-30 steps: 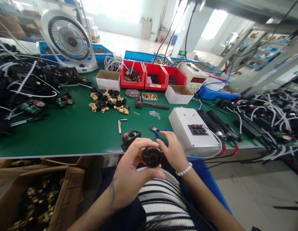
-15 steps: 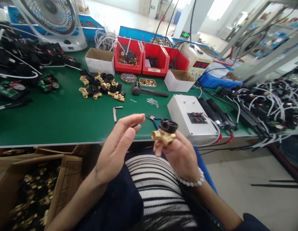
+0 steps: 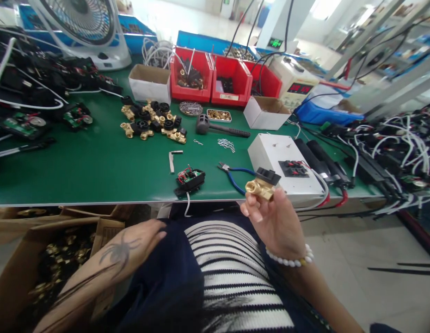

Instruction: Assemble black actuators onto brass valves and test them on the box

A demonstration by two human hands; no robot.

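Note:
My right hand point(image 3: 275, 224) holds a brass valve body with a black cap point(image 3: 261, 186) just above the table's front edge, its fingertips around the lower brass part. My left hand point(image 3: 149, 236) is low beside the dark blue clothing at my lap, back upward, fingers stretched out and holding nothing visible. An open black housing with a green circuit board and red wires point(image 3: 190, 180) sits near the table edge, its white cable hanging over. Blue-handled pliers point(image 3: 232, 173) lie behind the held valve, partly hidden. A small L-shaped tool point(image 3: 172, 161) lies farther back.
Several brass valves point(image 3: 152, 121) cluster at the table's back left. A black mallet point(image 3: 222, 127), wire clips point(image 3: 226, 144), red bins point(image 3: 192, 76) and a white switch box point(image 3: 273, 159) stand or lie around. Cables pile up point(image 3: 398, 152) at right. Below left is a carton of brass parts point(image 3: 107, 236).
My left hand has dropped from above the table edge to my lap, uncovering the circuit-board housing. My right hand has moved right with the valve, which is now turned differently.

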